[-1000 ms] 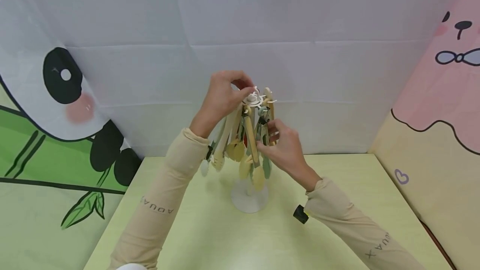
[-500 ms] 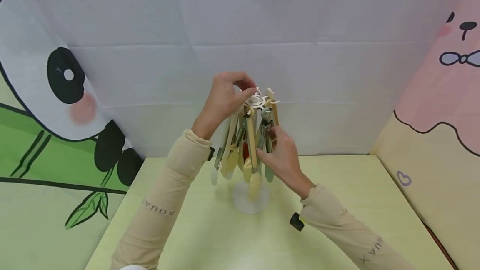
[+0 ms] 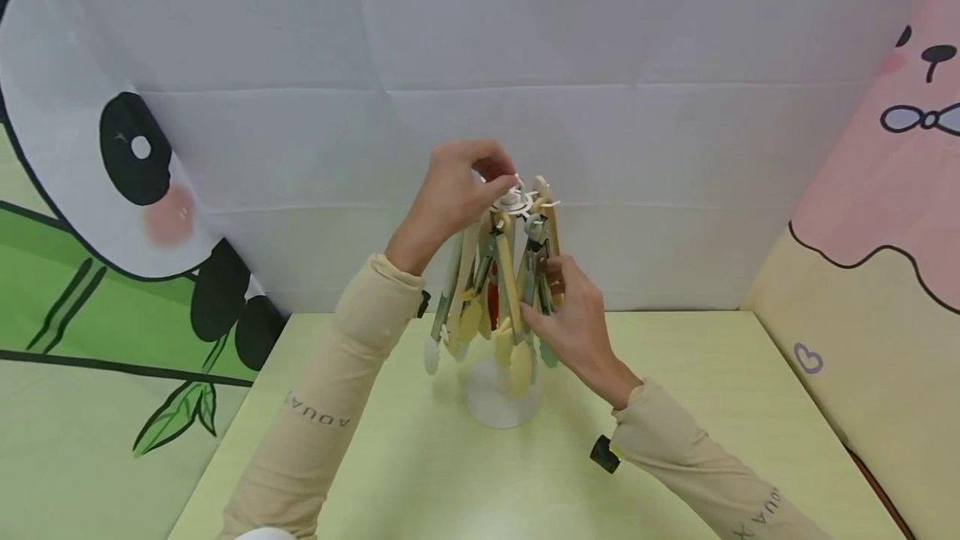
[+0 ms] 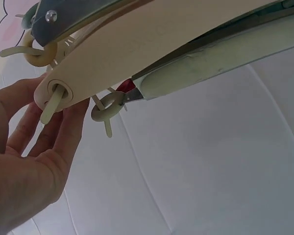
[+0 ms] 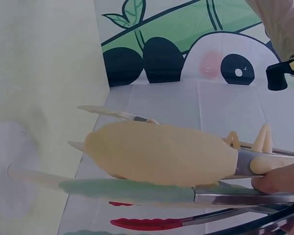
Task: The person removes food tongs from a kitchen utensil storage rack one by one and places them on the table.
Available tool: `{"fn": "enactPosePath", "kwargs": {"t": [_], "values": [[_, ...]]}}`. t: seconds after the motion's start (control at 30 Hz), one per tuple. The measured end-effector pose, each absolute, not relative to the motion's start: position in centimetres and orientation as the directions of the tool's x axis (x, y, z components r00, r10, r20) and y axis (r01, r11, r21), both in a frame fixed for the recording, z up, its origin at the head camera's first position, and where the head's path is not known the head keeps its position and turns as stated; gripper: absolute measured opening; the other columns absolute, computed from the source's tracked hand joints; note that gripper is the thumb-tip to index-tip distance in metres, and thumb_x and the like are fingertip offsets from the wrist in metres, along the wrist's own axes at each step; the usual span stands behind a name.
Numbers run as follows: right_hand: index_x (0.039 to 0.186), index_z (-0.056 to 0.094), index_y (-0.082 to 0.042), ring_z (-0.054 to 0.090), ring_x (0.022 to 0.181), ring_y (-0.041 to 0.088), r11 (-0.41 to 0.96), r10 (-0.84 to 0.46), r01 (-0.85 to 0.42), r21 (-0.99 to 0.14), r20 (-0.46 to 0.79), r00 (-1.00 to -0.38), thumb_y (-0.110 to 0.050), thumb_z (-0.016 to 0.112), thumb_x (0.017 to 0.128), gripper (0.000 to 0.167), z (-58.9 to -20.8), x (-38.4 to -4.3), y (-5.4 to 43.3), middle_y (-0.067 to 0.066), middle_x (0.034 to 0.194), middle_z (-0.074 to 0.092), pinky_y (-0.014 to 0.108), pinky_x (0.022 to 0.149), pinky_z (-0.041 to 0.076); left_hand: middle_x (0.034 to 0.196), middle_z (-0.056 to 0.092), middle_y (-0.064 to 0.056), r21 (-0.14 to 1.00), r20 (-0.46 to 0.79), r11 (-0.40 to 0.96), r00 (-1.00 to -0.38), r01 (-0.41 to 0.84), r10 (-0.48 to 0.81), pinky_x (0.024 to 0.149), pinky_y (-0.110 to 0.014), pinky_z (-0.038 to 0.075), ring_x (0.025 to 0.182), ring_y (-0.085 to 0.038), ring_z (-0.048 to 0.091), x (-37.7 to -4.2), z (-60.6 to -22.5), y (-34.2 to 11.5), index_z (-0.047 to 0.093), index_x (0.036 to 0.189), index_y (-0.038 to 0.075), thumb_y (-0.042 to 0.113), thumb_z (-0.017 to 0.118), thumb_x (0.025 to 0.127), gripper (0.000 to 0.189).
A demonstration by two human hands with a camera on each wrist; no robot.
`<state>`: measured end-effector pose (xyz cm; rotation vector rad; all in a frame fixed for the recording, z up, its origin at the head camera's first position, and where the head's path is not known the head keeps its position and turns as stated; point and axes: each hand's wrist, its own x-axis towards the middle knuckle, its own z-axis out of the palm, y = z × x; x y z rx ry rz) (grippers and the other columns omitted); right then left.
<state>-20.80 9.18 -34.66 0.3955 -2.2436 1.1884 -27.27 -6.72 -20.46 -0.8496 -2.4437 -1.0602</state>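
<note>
A white utensil stand (image 3: pixel 487 411) on a round base carries several hanging tongs and other kitchen utensils. At its top, the thumb and fingers of my left hand (image 3: pixel 453 182) pinch the hooked rim. A broad beige handle (image 4: pixel 112 54) hangs from a hook in front of those fingers in the left wrist view. Lower down, my right hand (image 3: pixel 576 307) curls round hanging tongs, its thumb by the yellow-tipped tongs (image 3: pixel 521 369). The right wrist view shows that thumb against metal arms, close to green-tipped tongs (image 5: pixel 127 190). The right fingers are partly hidden behind the utensils.
Red-tipped tongs (image 5: pixel 147 223) hang farther round the stand. The pale yellow table (image 3: pixel 637 482) meets a white cloth backdrop (image 3: pixel 675 148) behind the stand. Panels with cartoon animals stand at left and right.
The hanging utensils swing a little and shift slightly to the right. My right hand slides a little lower along the tongs. My left hand stays at the stand's top.
</note>
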Motion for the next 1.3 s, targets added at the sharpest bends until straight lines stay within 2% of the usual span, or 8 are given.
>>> {"fn": "enactPosePath", "kwargs": {"t": [0.13, 0.53, 0.83, 1.3], "values": [[0.113, 0.055, 0.002, 0.061, 0.081, 0.027, 0.574, 0.002, -0.5, -0.648, 0.612, -0.791, -0.004, 0.08, 0.07, 0.05, -34.6, -20.6, 9.5, 0.014, 0.102, 0.063, 0.037, 0.06, 0.053, 0.08, 0.065, -0.002, 0.539, 0.529, 0.539, -0.758, 0.648, 0.382, 0.071, -0.028, 0.046, 0.073, -0.013, 0.057, -27.3, -20.6, -6.5, 0.069, 0.087, 0.006, 0.012, 0.068, 0.087, 0.006], [0.117, 0.056, 0.001, 0.059, 0.086, 0.026, 0.597, 0.009, -0.528, -0.605, 0.663, -0.749, -0.01, 0.083, 0.07, 0.056, -33.9, -20.3, 10.3, 0.014, 0.105, 0.059, 0.035, 0.058, 0.051, 0.079, 0.066, -0.003, 0.514, 0.561, 0.554, -0.746, 0.654, 0.36, 0.077, -0.03, 0.044, 0.072, -0.014, 0.058, -27.4, -20.7, -6.3, 0.07, 0.083, 0.007, 0.012, 0.07, 0.085, 0.005], [0.12, 0.056, 0.002, 0.06, 0.086, 0.029, 0.578, 0.029, -0.52, -0.629, 0.653, -0.757, -0.009, 0.083, 0.07, 0.058, -33.5, -20.0, 11.1, 0.017, 0.106, 0.058, 0.041, 0.062, 0.056, 0.079, 0.066, -0.004, 0.521, 0.566, 0.555, -0.749, 0.648, 0.344, 0.078, -0.031, 0.043, 0.073, -0.014, 0.058, -27.4, -20.7, -6.2, 0.07, 0.083, 0.007, 0.012, 0.071, 0.084, 0.005], [0.129, 0.052, -0.002, 0.06, 0.085, 0.027, 0.611, 0.061, -0.485, -0.625, 0.648, -0.759, -0.013, 0.082, 0.073, 0.064, -33.0, -19.7, 12.5, 0.016, 0.102, 0.06, 0.04, 0.058, 0.055, 0.078, 0.066, -0.003, 0.511, 0.571, 0.565, -0.747, 0.648, 0.34, 0.082, -0.032, 0.042, 0.073, -0.014, 0.058, -27.5, -20.9, -6.2, 0.07, 0.084, 0.008, 0.014, 0.07, 0.085, 0.006]]}}
